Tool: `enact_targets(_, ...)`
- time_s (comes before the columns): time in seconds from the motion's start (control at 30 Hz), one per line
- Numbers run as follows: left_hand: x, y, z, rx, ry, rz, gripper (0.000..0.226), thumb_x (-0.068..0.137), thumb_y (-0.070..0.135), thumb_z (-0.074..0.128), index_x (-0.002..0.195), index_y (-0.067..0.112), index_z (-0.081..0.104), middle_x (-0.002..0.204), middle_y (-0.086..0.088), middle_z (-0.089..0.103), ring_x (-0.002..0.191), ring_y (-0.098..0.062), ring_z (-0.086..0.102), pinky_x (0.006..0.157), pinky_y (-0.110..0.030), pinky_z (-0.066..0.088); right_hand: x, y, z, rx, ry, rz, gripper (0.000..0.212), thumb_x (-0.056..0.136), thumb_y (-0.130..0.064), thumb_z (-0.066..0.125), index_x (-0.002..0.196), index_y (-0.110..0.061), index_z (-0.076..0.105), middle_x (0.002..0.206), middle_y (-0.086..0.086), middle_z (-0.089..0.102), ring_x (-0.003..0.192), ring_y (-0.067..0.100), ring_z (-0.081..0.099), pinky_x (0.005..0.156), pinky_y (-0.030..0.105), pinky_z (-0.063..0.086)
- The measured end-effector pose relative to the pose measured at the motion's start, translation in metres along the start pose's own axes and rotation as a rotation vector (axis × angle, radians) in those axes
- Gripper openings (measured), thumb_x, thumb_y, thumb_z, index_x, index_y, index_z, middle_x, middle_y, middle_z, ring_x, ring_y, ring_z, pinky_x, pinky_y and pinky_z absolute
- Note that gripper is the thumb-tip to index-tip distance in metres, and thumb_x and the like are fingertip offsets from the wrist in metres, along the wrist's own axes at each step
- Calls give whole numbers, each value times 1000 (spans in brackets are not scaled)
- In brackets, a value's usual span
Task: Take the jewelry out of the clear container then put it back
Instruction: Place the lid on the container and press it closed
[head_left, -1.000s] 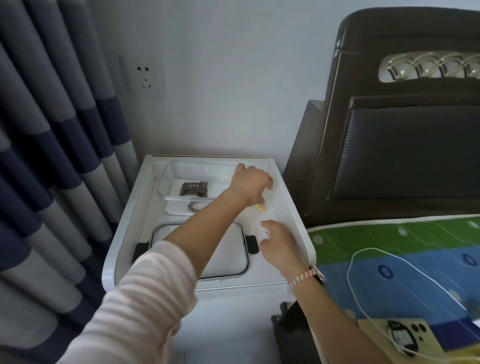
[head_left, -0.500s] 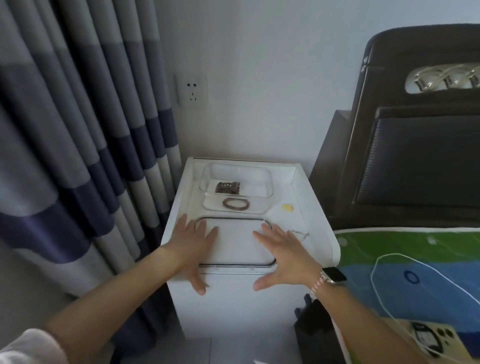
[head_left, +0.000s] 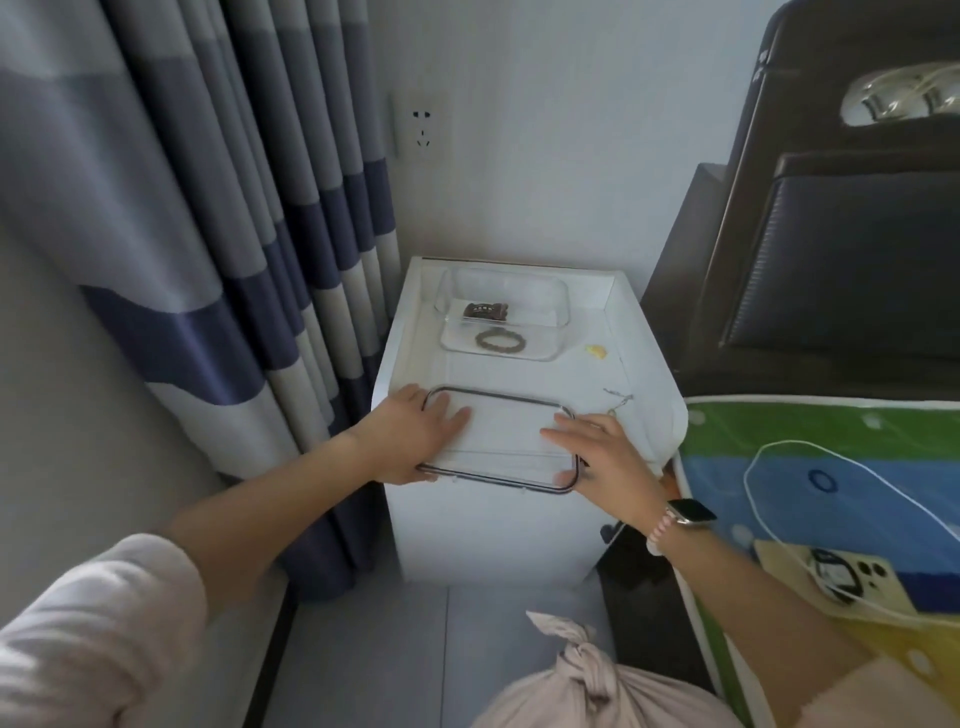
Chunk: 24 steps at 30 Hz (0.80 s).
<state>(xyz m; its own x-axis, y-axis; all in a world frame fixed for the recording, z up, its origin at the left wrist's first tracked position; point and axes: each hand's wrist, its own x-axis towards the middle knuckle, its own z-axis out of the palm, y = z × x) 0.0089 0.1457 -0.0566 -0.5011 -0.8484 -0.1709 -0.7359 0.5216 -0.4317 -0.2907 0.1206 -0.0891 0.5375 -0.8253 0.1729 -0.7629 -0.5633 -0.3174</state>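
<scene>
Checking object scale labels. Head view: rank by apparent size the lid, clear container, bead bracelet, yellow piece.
1. lid, under both hands, though nearer the camera
2. clear container
3. bead bracelet
4. yellow piece, clearly smallest

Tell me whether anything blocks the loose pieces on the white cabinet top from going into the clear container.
Nothing visible does. The clear plastic container stands open-topped; its dark-rimmed lid lies nearer, under the left hand and right hand. The small yellow piece and thin chain lie right of the container, bare surface between.
</scene>
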Motion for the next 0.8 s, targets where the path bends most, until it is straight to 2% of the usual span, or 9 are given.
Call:
enact_targets(0.13, -12, 0, -7, -6, -3, 10, 81, 93, 47, 43, 158, 16, 8, 155, -16, 34, 130, -35, 48, 120, -49, 18, -10, -1, -6, 135, 56, -1, 43, 82, -11, 74, 124, -15, 67, 135, 6, 60, 123, 26, 49, 105, 20, 33)
enact_targets(0.2, -17, -4, -14, -132, -1, 13, 73, 93, 34, 45, 158, 22, 14, 154, -5, 41, 129, -27, 51, 121, -46, 19, -9, -1, -10, 251, 133, 18, 39, 82, 7, 69, 117, -8, 71, 129, 12, 64, 120, 26, 56, 103, 15, 39)
enact_targets(0.3, -19, -12, -23, -573, 130, -67, 46, 97, 23, 47, 142, 30, 50, 115, 3, 71, 100, -20, 65, 94, -32, 47, -1, -3, -25, 541, 261, 171, 33, 82, 14, 64, 103, -9, 74, 112, 12, 71, 108, 26, 67, 99, 30, 52)
enact_targets(0.37, -13, -21, -30, -850, 274, -194, 18, 97, 25, 52, 105, 24, 68, 87, 0, 73, 77, -19, 66, 74, -33, 53, 12, -4, -39, 653, 302, 291, 21, 85, -1, 67, 95, -19, 72, 99, 8, 74, 97, 26, 69, 91, 41, 56)
enact_targets(0.43, -1, -34, -40, -1196, 411, -363, 14, 94, 26, 63, 81, 22, 66, 85, -3, 74, 70, -16, 69, 73, -36, 58, 28, -5, -54, 765, 379, 363, 11, 85, -8, 70, 92, -16, 69, 94, 11, 73, 87, 27, 68, 82, 39, 56)
enact_targets(0.53, 27, -61, -57, -1690, 604, -622, 6, 86, 20, 76, 85, 19, 70, 95, -8, 77, 77, -14, 71, 78, -31, 60, 63, -5, -78, 917, 530, 460, 16, 80, -11, 76, 92, -11, 66, 84, 7, 70, 74, 15, 64, 69, 26, 54)
enact_targets(0.63, 65, -91, -63, -1778, 691, -891, 12, 86, 26, 76, 86, 15, 72, 89, -3, 77, 66, -9, 64, 68, -23, 57, 107, -6, -92, 1024, 531, 562, 9, 81, -12, 74, 78, -5, 69, 70, 3, 65, 59, 10, 54, 53, 13, 50)
enact_targets(0.73, 99, -118, -54, -1748, 631, -1059, 18, 85, 28, 75, 75, 13, 70, 80, -3, 74, 56, -10, 59, 50, -17, 50, 148, 1, -93, 1139, 521, 708, 34, 77, -12, 79, 53, -11, 54, 56, 5, 51, 51, 13, 47, 52, 20, 47)
enact_targets(0.8, 115, -132, -43, -1669, 564, -1134, 21, 83, 30, 77, 81, 9, 71, 69, -3, 66, 54, -12, 58, 47, -17, 50, 169, 11, -88, 1121, 510, 795, 44, 69, -17, 84, 47, -13, 47, 49, 3, 49, 40, 12, 46, 50, 22, 44)
